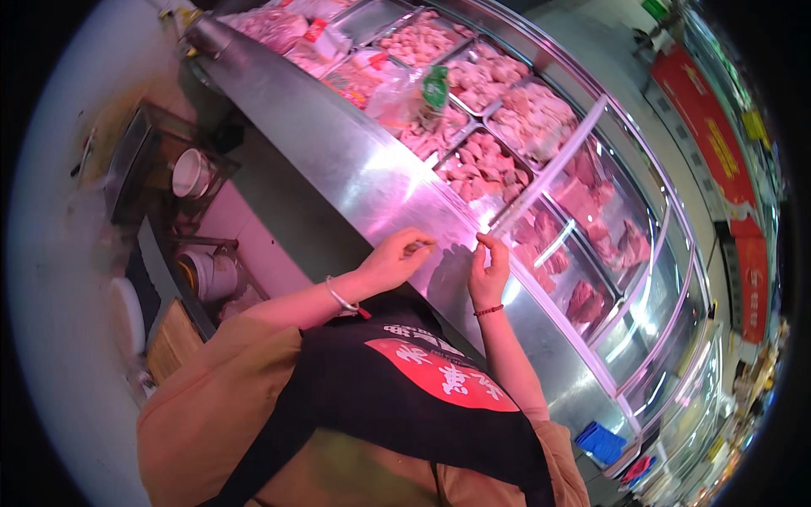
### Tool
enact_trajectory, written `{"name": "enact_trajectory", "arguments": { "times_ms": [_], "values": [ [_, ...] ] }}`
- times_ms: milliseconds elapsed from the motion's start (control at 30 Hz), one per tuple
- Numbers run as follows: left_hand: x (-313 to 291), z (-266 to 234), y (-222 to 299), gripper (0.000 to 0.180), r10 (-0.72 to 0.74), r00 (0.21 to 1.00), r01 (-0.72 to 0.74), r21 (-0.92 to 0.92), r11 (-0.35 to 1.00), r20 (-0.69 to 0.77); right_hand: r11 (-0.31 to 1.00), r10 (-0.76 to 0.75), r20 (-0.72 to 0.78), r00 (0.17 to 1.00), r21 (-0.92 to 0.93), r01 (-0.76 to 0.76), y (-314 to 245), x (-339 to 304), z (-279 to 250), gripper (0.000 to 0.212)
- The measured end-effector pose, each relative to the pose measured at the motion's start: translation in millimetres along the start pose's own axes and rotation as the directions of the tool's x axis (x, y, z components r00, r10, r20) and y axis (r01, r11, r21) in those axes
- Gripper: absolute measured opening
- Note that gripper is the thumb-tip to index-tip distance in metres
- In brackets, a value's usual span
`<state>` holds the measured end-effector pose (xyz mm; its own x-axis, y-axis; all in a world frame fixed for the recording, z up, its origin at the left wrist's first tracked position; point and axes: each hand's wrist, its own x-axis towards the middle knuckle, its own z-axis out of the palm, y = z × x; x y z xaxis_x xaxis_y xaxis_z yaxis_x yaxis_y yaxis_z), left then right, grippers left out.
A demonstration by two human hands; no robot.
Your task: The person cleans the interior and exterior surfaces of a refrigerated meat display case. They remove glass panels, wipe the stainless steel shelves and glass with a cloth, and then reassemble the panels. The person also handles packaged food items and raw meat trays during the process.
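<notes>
I observe both hands above the steel bench (304,144). The left hand (407,252) is half curled; I cannot tell whether its fingertips meet or grip anything. The right hand (488,270) has bent fingers with the thumb alongside; closure cannot be determined. The hands stand apart. The nearest tray of meat pieces (481,167) lies beyond them, past the bench's raised inner edge. Lateral room runs along the steel strip toward the upper left. The glass case (655,198) bounds the right hand's far side.
</notes>
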<state>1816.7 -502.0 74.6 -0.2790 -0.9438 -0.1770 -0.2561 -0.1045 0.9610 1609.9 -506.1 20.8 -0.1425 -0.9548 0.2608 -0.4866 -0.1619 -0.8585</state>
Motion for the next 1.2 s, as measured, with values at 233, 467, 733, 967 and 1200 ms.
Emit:
{"name": "enact_trajectory", "arguments": {
  "times_ms": [233,467,733,967,1200],
  "values": [
    [-48.0,-115.4,2.3,0.017,0.056,0.986,-0.059,-0.012,0.998,-0.157,0.972,0.168,0.26,0.951,0.116,-0.204,-51.7,-0.4,94.4,0.014],
    [-93.0,-305.2,-35.3,0.015,0.142,0.885,-0.047,0.216,0.975,-0.444,0.988,-0.004,0.559,0.829,0.129,-0.081,-151.3,17.1,280.2,0.016],
    [-152.7,-410.1,-82.1,0.018,-0.044,0.699,0.04,-0.022,0.999,-0.714,0.98,-0.182,0.826,0.533,0.194,0.035,-256.8,33.9,438.9,0.017],
    [-153.6,-484.4,-123.0,0.02,-0.26,0.605,0.043,-0.296,0.954,-0.753,0.992,-0.12,0.91,0.396,0.1,0.072,-263.9,69.5,599.5,0.024],
    [-114.5,-602.6,-160.3,0.02,-0.348,0.541,0.107,-0.348,0.931,-0.766,0.98,-0.136,0.888,0.44,0.054,0.194,-276.1,144.0,748.2,0.034]
  ]
}}
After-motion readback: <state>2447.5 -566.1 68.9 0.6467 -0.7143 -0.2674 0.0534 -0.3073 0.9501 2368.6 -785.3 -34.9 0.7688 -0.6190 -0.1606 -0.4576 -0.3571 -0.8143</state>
